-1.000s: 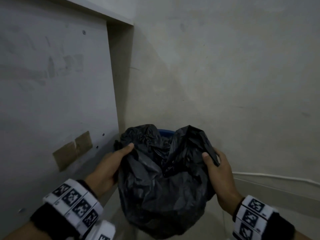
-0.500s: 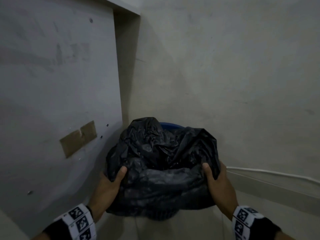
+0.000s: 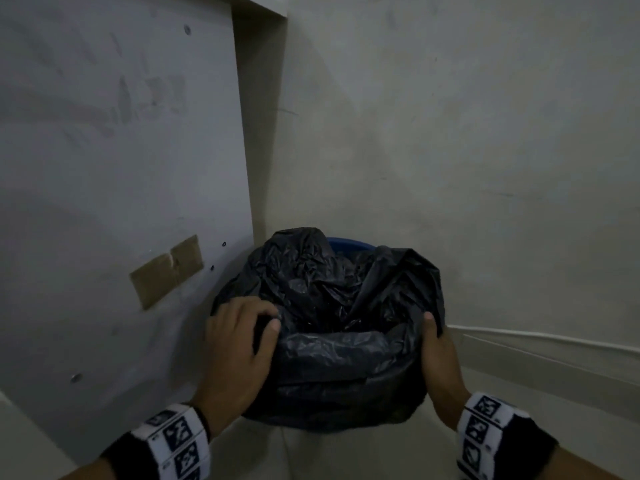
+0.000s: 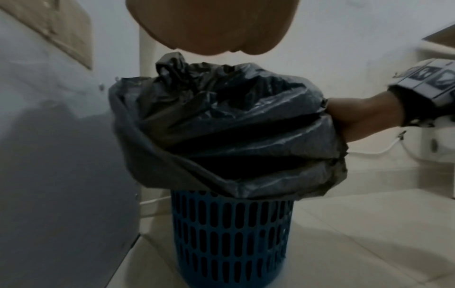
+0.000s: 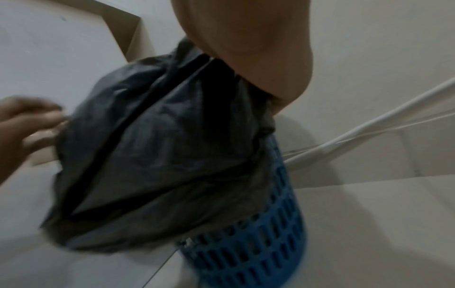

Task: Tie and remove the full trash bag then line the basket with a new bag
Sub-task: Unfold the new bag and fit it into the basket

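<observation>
A black trash bag [image 3: 329, 306] [image 4: 221, 126] [image 5: 160, 146] sits in a blue slotted basket [image 3: 346, 242] [image 4: 231, 233] [image 5: 270, 243] in the corner, its crumpled edge folded outward over the rim. My left hand [image 3: 242, 327] [image 5: 24, 126] lies on the bag's left edge, with fingers curled over the plastic and the thumb pressing it. My right hand [image 3: 436, 344] [image 4: 357, 120] grips the right edge, thumb inside the opening and fingers outside. The bag hides most of the basket in the head view.
A grey cabinet panel [image 3: 121, 168] with brown tape patches [image 3: 166, 271] stands close on the left. Plaster walls meet behind the basket. A white cable [image 3: 536, 337] runs along the right wall's base. Pale floor tiles [image 4: 344, 243] surround the basket.
Both hands came down with the bag's edge, which now drapes lower over the basket rim. The left hand shifted from the bag's side onto its left edge.
</observation>
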Tool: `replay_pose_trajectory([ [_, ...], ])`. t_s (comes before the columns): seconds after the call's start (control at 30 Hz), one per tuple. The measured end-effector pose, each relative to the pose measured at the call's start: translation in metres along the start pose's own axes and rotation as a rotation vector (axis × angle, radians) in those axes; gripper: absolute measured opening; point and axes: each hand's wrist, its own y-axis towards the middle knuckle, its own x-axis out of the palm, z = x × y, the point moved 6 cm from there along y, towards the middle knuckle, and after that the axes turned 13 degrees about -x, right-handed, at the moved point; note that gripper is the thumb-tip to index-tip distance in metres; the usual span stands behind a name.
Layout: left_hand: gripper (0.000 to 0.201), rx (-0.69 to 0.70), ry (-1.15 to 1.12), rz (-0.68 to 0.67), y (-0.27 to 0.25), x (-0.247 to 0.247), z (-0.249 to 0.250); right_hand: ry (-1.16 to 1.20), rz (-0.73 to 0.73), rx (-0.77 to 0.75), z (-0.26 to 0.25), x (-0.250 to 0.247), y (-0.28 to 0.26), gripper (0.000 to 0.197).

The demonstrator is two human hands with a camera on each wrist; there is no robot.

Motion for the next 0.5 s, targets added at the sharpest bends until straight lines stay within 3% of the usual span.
replay_pose_trajectory([
  [0.1, 0.024, 0.094, 0.053, -0.182, -0.005, 0.017, 0.022, 0.034, -0.029, -0.043, 0.005, 0.015, -0.010, 0.059],
  [0.23, 0.064, 0.098, 0.425, -0.385, -0.015, 0.051, 0.030, 0.135, -0.066, -0.024, 0.008, 0.029, -0.021, 0.061],
  [0.3, 0.069, 0.100, 0.511, -0.379, -0.016, 0.056, 0.028, 0.244, -0.002, 0.048, 0.008, 0.027, -0.014, 0.066],
  [0.37, 0.062, 0.130, 0.487, -0.318, -0.015, 0.056, 0.026, 0.286, 0.046, 0.027, 0.000, 0.020, 0.000, 0.061],
  [0.5, 0.054, 0.256, 0.384, -0.249, -0.011, 0.051, 0.020, 0.087, 0.077, -0.039, -0.013, 0.008, 0.023, 0.039],
])
